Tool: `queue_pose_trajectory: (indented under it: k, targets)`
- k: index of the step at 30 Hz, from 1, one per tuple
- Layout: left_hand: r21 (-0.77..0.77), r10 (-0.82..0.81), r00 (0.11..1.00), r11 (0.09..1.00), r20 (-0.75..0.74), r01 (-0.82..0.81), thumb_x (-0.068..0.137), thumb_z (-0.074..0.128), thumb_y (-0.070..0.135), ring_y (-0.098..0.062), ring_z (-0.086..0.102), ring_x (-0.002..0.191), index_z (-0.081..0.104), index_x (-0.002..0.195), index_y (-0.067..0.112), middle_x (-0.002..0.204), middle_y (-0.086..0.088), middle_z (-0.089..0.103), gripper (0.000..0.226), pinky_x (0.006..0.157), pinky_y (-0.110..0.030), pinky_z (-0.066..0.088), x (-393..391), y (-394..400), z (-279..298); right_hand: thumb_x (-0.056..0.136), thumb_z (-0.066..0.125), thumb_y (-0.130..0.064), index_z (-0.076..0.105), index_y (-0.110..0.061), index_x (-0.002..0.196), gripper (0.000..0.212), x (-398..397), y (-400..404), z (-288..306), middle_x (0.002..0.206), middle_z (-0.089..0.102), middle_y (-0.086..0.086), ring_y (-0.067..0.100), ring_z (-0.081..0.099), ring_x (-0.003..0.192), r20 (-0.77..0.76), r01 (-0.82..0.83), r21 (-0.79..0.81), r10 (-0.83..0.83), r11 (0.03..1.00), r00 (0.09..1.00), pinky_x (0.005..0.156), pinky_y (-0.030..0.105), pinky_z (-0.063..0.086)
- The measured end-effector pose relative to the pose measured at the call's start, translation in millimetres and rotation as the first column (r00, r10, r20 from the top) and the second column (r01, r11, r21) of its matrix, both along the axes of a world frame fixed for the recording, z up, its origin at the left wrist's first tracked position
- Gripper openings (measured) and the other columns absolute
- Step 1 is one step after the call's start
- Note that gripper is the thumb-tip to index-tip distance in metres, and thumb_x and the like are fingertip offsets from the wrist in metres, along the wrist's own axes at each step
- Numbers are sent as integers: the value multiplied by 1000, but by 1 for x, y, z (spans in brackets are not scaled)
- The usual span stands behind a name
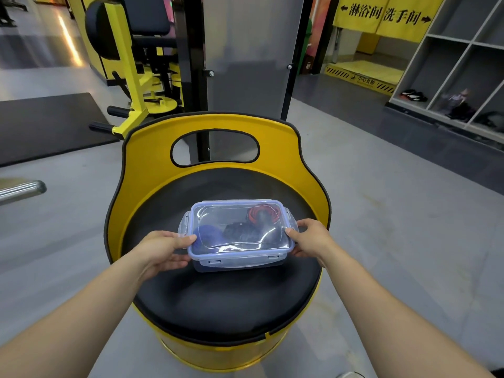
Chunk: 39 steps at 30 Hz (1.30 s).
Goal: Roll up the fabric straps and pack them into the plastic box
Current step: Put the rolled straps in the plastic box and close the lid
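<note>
A clear plastic box (234, 261) with a blue-rimmed lid (240, 227) rests on the black cushion of a yellow barrel seat (218, 301). Through the lid I see rolled straps inside: a blue one (208, 232) at the left, a black one (242, 231) in the middle and a red one (263, 214) at the back right. My left hand (163, 249) grips the box's left end, thumb on the lid and fingers below. My right hand (309, 237) grips the right end the same way.
The seat's yellow back (152, 159) with an oval handle cut-out curves behind the box. Yellow gym machines (136, 77) and a black floor mat (46, 124) stand at the back left. Grey shelving (450, 64) is at the right. A metal bar (21, 189) juts in at the left.
</note>
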<state>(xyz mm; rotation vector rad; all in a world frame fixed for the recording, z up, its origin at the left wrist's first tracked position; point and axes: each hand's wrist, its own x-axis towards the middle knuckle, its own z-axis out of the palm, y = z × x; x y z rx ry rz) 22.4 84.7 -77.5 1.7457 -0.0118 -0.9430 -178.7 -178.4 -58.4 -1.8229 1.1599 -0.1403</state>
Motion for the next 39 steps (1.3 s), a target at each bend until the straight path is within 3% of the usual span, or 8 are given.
queue_pose_trajectory:
  k: [11, 13, 17, 20, 22, 26, 31, 39]
  targets:
    - [12, 29, 991, 1000, -130, -28, 79, 85, 27, -24, 71, 87, 69, 116, 4, 106, -13, 75, 46, 66, -36, 58, -3, -3, 5, 95, 72, -28, 66, -8, 121, 34, -2, -9, -7, 98, 73, 6, 22, 72, 85, 40, 2, 25, -3, 1000, 999, 67, 31, 61]
    - [13, 25, 990, 1000, -138, -24, 79, 85, 27, -24, 70, 86, 69, 115, 4, 103, -13, 75, 46, 65, -36, 58, -3, -2, 6, 95, 72, -29, 62, -12, 120, 31, 0, -7, -6, 103, 70, 4, 23, 71, 90, 16, 19, -5, -18, 1000, 1000, 74, 35, 63]
    - [31, -1, 999, 1000, -52, 3, 84, 83, 22, -28, 74, 85, 67, 115, 6, 101, -15, 76, 38, 66, -39, 61, -4, -5, 11, 93, 74, -31, 53, -20, 134, 47, 1, -3, -8, 124, 62, 3, 26, 67, 105, 16, 52, -28, -52, 998, 999, 89, 45, 61]
    - [-1, 54, 997, 999, 47, -54, 88, 74, 12, -28, 77, 87, 67, 115, 10, 101, -13, 77, 28, 71, -41, 63, -3, -16, 16, 91, 73, -23, 48, -19, 142, 57, 5, -3, -7, 134, 57, 0, 22, 60, 113, 60, 34, -9, -33, 999, 998, 94, 40, 56]
    - [-42, 131, 989, 991, 64, -128, 90, 74, 19, -28, 77, 86, 70, 110, 9, 97, -12, 78, 23, 68, -39, 62, -3, -25, 17, 87, 72, -17, 50, -18, 139, 56, 11, -3, -5, 126, 55, -4, 19, 55, 111, 91, 48, 38, -51, 998, 995, 90, 35, 52]
    - [-64, 252, 967, 966, 21, -251, 89, 78, 23, -31, 76, 77, 72, 105, 2, 89, -15, 78, 27, 60, -36, 58, 0, -33, 8, 85, 72, -32, 69, -14, 117, 37, 20, -5, -15, 104, 73, 0, 20, 69, 96, 176, 178, 104, -195, 978, 965, 88, 44, 60]
    - [-16, 224, 967, 974, 120, -224, 93, 75, 22, -31, 74, 78, 70, 104, 3, 89, -17, 77, 22, 69, -39, 59, 5, -37, 0, 94, 73, -31, 67, -13, 120, 32, 24, -14, -25, 99, 70, -6, 14, 68, 90, 222, 161, 116, -184, 980, 958, 69, 28, 54]
    - [18, 224, 949, 972, 221, -234, 97, 66, 22, -28, 70, 86, 64, 113, 8, 105, -14, 72, 22, 68, -36, 55, 2, -47, 1, 97, 64, -20, 41, -29, 150, 59, 33, -11, -13, 147, 51, 4, 25, 56, 121, 156, 84, 2, -84, 996, 984, 89, 35, 50]
